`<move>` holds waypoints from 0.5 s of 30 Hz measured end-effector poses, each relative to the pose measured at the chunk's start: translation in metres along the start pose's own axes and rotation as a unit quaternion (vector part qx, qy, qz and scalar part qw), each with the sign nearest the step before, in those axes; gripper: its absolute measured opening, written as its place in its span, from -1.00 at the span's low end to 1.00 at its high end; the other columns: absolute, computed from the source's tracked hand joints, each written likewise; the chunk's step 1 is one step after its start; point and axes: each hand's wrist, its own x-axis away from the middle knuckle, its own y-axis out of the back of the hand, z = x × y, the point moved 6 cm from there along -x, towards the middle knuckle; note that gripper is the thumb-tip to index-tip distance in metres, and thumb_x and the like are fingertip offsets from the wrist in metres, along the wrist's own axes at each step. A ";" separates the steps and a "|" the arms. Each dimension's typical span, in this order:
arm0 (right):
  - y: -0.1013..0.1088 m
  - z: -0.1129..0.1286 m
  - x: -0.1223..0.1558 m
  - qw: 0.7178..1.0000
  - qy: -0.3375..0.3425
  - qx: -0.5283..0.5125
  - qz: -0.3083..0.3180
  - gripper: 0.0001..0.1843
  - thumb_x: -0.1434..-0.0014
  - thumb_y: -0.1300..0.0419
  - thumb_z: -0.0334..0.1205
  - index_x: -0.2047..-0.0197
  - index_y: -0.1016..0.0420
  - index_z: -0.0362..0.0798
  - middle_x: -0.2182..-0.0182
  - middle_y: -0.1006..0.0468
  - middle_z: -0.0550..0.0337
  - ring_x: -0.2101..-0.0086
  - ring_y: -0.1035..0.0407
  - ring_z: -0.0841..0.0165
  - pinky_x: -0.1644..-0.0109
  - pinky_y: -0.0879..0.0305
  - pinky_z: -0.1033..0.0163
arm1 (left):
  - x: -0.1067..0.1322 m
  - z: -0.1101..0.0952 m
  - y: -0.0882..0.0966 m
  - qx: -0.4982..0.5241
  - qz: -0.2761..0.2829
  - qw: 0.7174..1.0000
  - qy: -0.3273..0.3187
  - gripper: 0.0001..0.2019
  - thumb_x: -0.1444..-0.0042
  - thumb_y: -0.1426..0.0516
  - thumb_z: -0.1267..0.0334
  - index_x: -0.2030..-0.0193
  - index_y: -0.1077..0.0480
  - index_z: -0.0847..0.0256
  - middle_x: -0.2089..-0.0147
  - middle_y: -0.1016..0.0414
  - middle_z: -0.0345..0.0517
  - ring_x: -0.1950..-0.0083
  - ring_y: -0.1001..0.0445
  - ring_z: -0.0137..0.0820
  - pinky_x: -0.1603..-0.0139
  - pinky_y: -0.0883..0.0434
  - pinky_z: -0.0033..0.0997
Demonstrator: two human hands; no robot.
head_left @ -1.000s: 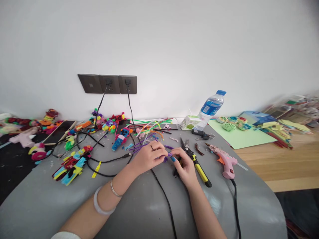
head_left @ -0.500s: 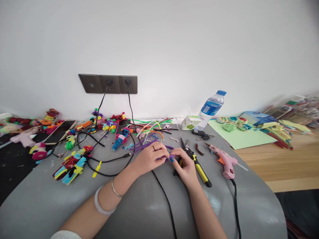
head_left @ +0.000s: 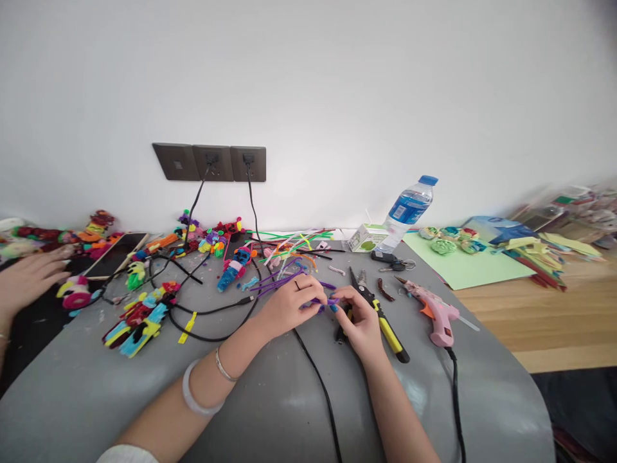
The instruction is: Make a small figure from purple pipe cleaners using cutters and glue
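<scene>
Both of my hands meet above the middle of the grey table, pinching a purple pipe cleaner [head_left: 332,301] between them. My left hand [head_left: 294,305] has its fingers curled round it, and my right hand [head_left: 357,316] grips the other side between thumb and forefinger. Most of the held piece is hidden by my fingers. More purple pipe cleaners [head_left: 277,279] lie loose just behind my left hand. Yellow-and-black pliers [head_left: 383,319] rest on the table against the right side of my right hand.
A pink glue gun [head_left: 436,315] lies on the right, its cord running to the front edge. Behind stand a tilted water bottle [head_left: 409,209] and a drink carton [head_left: 368,238]. Pipe-cleaner figures [head_left: 139,318] and black cables [head_left: 212,337] cover the left. Another person's hand [head_left: 29,283] is at far left.
Another person's hand has come in at the far left, over the pink figure there. My own hands have barely shifted and still hold the purple pipe cleaner.
</scene>
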 end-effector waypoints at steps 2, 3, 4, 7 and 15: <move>0.001 -0.001 0.000 1.000 -0.002 0.004 -0.004 -0.93 -0.25 -0.17 -0.24 0.18 -0.44 0.01 0.29 -0.46 0.15 0.27 -0.36 0.29 0.17 -0.29 0.20 | 0.000 0.000 0.000 0.006 -0.002 1.000 -0.002 -0.93 -0.24 -0.11 0.43 0.23 -0.40 0.20 0.20 -0.47 -0.05 0.09 -0.46 -0.35 -0.01 -0.42 -0.35; 0.001 -0.001 0.000 1.000 -0.005 0.005 -0.006 -0.92 -0.26 -0.17 -0.23 0.18 -0.44 0.01 0.30 -0.46 0.15 0.28 -0.36 0.29 0.18 -0.29 0.20 | 0.000 0.000 0.001 0.012 -0.002 1.000 -0.003 -0.96 -0.24 -0.13 0.40 0.23 -0.40 0.21 0.20 -0.47 -0.04 0.10 -0.47 -0.35 0.00 -0.43 -0.36; 0.001 -0.001 0.000 1.000 -0.008 0.006 -0.008 -0.92 -0.26 -0.17 -0.22 0.17 -0.44 0.01 0.30 -0.46 0.15 0.28 -0.35 0.29 0.18 -0.30 0.20 | -0.001 -0.001 0.001 0.018 -0.002 1.000 -0.002 -0.98 -0.24 -0.15 0.37 0.23 -0.40 0.22 0.20 -0.47 -0.04 0.10 -0.47 -0.36 0.01 -0.43 -0.37; 0.001 0.001 0.000 1.000 -0.011 0.002 -0.010 -0.91 -0.25 -0.17 -0.22 0.17 -0.45 0.01 0.30 -0.46 0.15 0.30 -0.36 0.30 0.20 -0.30 0.20 | -0.001 0.000 0.001 0.036 0.001 0.999 0.007 -0.97 -0.24 -0.15 0.36 0.24 -0.41 0.22 0.21 -0.47 -0.04 0.12 -0.47 -0.37 0.03 -0.43 -0.40; 0.000 0.003 -0.001 1.000 0.006 -0.011 -0.006 -0.95 -0.26 -0.17 -0.26 0.19 -0.44 0.03 0.31 -0.45 0.18 0.26 -0.35 0.30 0.16 -0.28 0.22 | 0.001 0.007 -0.003 0.067 0.002 0.995 0.069 -0.93 -0.19 -0.14 0.44 0.23 -0.39 0.22 0.21 -0.48 -0.08 0.12 -0.47 -0.38 0.07 -0.44 -0.42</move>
